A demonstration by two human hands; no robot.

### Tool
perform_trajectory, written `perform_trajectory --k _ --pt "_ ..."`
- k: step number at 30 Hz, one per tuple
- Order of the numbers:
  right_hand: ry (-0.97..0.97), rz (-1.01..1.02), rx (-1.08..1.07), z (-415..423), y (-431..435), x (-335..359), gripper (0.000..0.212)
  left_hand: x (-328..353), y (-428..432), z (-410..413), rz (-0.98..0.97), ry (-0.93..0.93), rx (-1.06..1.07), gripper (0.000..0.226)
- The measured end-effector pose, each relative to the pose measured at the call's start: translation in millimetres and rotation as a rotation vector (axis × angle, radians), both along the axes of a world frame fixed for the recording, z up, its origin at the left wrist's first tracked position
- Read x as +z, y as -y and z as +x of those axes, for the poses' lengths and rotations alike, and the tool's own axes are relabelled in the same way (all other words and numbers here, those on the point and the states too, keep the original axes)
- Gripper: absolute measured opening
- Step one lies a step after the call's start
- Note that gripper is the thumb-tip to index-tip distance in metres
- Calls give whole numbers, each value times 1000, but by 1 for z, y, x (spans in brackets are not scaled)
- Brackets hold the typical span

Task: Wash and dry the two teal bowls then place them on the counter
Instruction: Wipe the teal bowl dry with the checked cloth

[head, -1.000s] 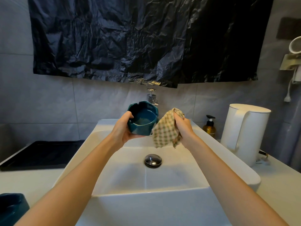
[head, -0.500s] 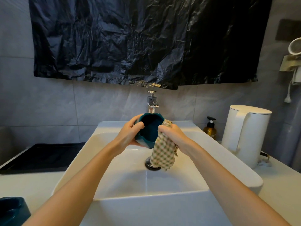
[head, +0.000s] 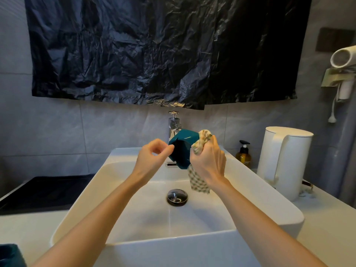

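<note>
**Near field.** At the lower left corner of the frame, a second teal bowl (head: 8, 255) stands on the white counter (head: 28, 226). It is cut by the frame edge. Whether it is wet, dry or unwashed cannot be determined.

**Mid field.** Both forearms extend over the white sink (head: 77, 205). The drain plug (head: 177, 196) sits at the centre of the basin. No running water is visible.

**Work zone, centre of frame.**
- The teal bowl (head: 185, 144) is held above the far part of the basin, just in front of the faucet (head: 174, 124). It is tipped on its side, with the opening turned toward frame left.
- The left hand (head: 152, 158) has curled fingers. Thumb and fingertip appear to pinch the bowl's rim.
- The right hand (head: 209, 162) is clenched around a checked cloth (head: 198, 183) and presses it against the bowl's outer wall. One end of the cloth hangs below the fist.

**Far field.** A black cooktop (head: 44, 191) lies at frame left. A soap bottle (head: 243, 155) and a white kettle (head: 285, 162) stand at frame right. A black plastic sheet (head: 154, 51) covers the wall above.

**Task status (assessment).** The held bowl is in the drying step, so its washing is judged complete. Remaining steps are to finish the wipe and set this bowl on the counter. Any work still due on the second bowl cannot be confirmed.
</note>
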State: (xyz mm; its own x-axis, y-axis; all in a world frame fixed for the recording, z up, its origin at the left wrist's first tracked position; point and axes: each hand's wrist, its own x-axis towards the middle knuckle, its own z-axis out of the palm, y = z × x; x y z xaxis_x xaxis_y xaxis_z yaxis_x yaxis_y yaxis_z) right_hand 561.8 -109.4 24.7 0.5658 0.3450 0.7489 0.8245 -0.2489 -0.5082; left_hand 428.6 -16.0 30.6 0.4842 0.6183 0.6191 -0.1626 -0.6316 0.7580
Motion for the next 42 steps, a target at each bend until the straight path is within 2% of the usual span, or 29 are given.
perform_trajectory --k 2,4,6,8,11,15,18,20,22,24,26,29,31,35,36,40,42 --pt "43 6 -25 0 0 -1 35 1 8 1 -146 -118 -161 22" --pt "84 -5 -56 0 0 -1 35 3 14 5 -394 -156 -320 30" --pt "138 -5 -75 -2 -1 -2 34 6 16 7 -687 -58 -437 33" --pt "205 9 -74 -3 -2 -6 35 10 17 6 -962 115 -513 33" --pt "328 10 -68 -7 -6 -10 43 16 18 1 -1176 263 -566 27" --pt "400 -74 -16 -16 -13 -15 63 21 12 -5 -1162 306 -531 17" --pt "305 -203 81 -19 -12 -12 68 22 7 -8 -1127 311 -493 15" --pt "202 -269 231 -16 -10 -10 74 21 3 -8 -1101 299 -462 15" --pt "27 -328 449 -11 -9 -9 88 19 -1 -8 -1045 247 -401 13" --pt "-237 -365 657 -4 -6 -4 98 18 -2 -9 -938 142 -335 10" --pt "-487 -380 740 -1 1 5 94 17 -3 -10 -838 43 -293 11" --pt "-669 -265 766 4 7 16 75 14 -3 -10 -789 -72 -258 8" --pt "-593 -211 709 3 3 15 66 12 -3 -9 -761 -142 -247 11" --pt "-98 -95 533 -1 -7 7 29 10 -5 -9 -702 -226 -247 16" --pt "-30 -124 543 -5 -8 5 31 9 -6 -9 -689 -241 -244 20" --pt "74 -441 604 -20 -10 -7 65 7 -7 -6 -696 -234 -243 30" --pt "114 -479 614 -22 -9 -9 63 7 -8 -5 -769 -158 -240 21"
